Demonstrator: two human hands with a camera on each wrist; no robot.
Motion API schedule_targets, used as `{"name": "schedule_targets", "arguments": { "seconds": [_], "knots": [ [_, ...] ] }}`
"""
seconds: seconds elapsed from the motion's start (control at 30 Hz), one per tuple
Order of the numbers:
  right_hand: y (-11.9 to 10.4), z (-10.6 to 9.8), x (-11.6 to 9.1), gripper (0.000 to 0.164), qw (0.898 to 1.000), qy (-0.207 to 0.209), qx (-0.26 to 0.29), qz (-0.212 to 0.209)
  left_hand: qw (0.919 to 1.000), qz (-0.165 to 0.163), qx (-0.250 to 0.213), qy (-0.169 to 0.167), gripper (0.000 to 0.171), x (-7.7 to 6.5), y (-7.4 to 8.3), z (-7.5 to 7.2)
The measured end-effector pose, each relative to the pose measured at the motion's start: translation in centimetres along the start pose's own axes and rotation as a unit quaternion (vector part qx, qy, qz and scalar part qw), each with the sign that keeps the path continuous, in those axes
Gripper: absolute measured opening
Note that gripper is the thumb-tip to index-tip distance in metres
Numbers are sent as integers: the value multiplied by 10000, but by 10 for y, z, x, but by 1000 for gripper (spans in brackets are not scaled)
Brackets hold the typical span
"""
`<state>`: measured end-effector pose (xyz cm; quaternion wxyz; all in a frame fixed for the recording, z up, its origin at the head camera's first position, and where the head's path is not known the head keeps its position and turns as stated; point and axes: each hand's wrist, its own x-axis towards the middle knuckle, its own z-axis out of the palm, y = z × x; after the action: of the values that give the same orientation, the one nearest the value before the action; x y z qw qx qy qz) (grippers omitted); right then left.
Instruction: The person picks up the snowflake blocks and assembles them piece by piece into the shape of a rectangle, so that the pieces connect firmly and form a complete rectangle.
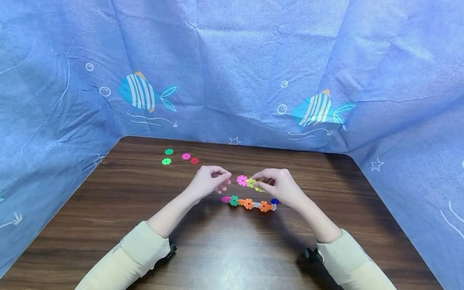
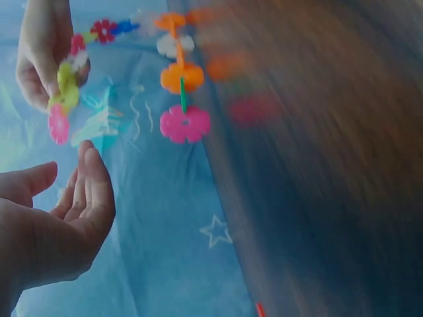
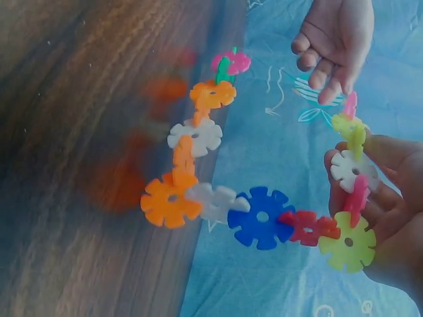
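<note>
A chain of flower-shaped plastic discs (image 3: pixel 262 216), slotted edge to edge in orange, white, blue, red, yellow, green and pink, hangs in a curve above the table. My right hand (image 1: pixel 280 185) pinches it near one end, at the yellow and white discs (image 3: pixel 353 170). Beyond those fingers a pink disc (image 1: pixel 242 180) forms that end. The other end, a pink disc (image 2: pixel 186 123) beside a green one, dangles lower. My left hand (image 1: pixel 212 180) holds nothing; its thumb and fingers are apart, just left of the pink end disc.
Several loose flower discs lie at the table's back left: two green (image 1: pixel 166 161), one pink (image 1: pixel 186 156) and one red (image 1: pixel 195 160). A blue cloth with printed fish (image 1: pixel 139 92) hangs behind and beside the brown wooden table (image 1: pixel 108 209).
</note>
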<state>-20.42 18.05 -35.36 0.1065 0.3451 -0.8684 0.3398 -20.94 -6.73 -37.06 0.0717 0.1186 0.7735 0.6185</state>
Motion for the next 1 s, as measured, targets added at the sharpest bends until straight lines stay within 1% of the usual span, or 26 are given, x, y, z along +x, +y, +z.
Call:
{"name": "schedule_targets", "arguments": {
  "seconds": [0.17,0.27,0.33,0.43,0.53,0.6,0.7,0.87,0.93,1.0],
  "knots": [
    [1,-4,0,12,9997,-134,5,216,9991,-41,371,216,22,1,-4,-18],
    [1,-6,0,10,9993,-241,40,266,9974,-62,629,337,21,2,-7,-30],
    [1,-7,0,10,9991,-300,70,296,9954,-16,845,453,21,4,-9,-38],
    [1,-8,0,8,9986,-352,105,371,9888,196,1335,631,22,8,-14,-52],
    [2,-8,0,7,9983,-381,80,427,9767,511,1933,780,25,12,-19,-65],
    [3,-8,0,7,9981,-399,38,475,9684,657,2267,802,25,16,-23,-72],
    [5,-7,0,7,9979,-421,-44,500,9616,853,2499,750,26,21,-30,-83],
    [6,-5,1,8,9980,-385,-63,490,9589,1013,2572,635,31,30,-40,-98],
    [7,-5,1,10,9983,-347,-50,470,9588,971,2608,573,35,33,-44,-103],
    [8,-4,1,12,9985,-307,-32,443,9567,913,2717,501,39,37,-49,-108]
  ]
}}
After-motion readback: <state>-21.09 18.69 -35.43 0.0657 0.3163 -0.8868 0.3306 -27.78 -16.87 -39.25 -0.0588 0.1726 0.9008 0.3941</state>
